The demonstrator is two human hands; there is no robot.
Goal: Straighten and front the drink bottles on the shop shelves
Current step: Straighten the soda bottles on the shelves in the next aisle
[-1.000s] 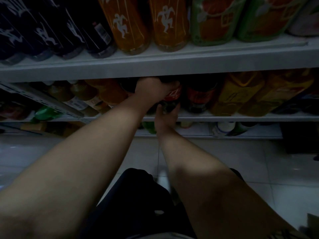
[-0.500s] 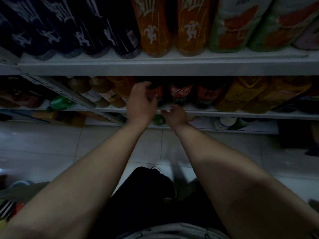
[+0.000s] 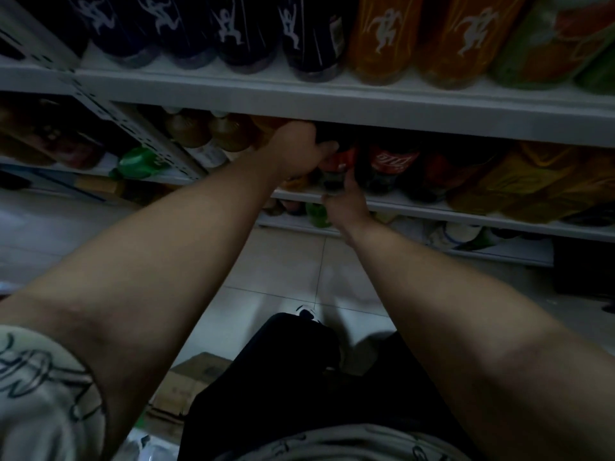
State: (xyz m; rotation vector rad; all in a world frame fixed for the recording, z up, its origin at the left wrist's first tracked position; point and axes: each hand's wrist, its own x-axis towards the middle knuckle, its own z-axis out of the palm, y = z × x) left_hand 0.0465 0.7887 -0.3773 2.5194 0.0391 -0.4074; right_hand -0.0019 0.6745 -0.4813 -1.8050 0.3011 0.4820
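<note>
A row of dark cola bottles with red labels stands on the middle shelf [image 3: 466,212]. My left hand [image 3: 294,149] grips the upper part of the leftmost cola bottle [image 3: 336,164], fingers wrapped over its shoulder. My right hand [image 3: 346,204] holds the same bottle low down at its base, at the shelf's front edge. A second cola bottle [image 3: 387,164] stands just right of it with its label facing out. The bottle tops are hidden under the upper shelf [image 3: 332,101].
Dark blue bottles [image 3: 233,31] and orange bottles [image 3: 386,38] line the upper shelf. Yellow bottles [image 3: 532,181] stand right of the colas, brown ones [image 3: 206,134] to the left. A green bottle [image 3: 139,161] lies beyond a perforated upright. A cardboard box [image 3: 186,380] sits on the tiled floor.
The view has tilted and shifted left. My left hand closed round the leftmost cola bottle's top, and my right hand rose from the shelf edge to the bottle's base.
</note>
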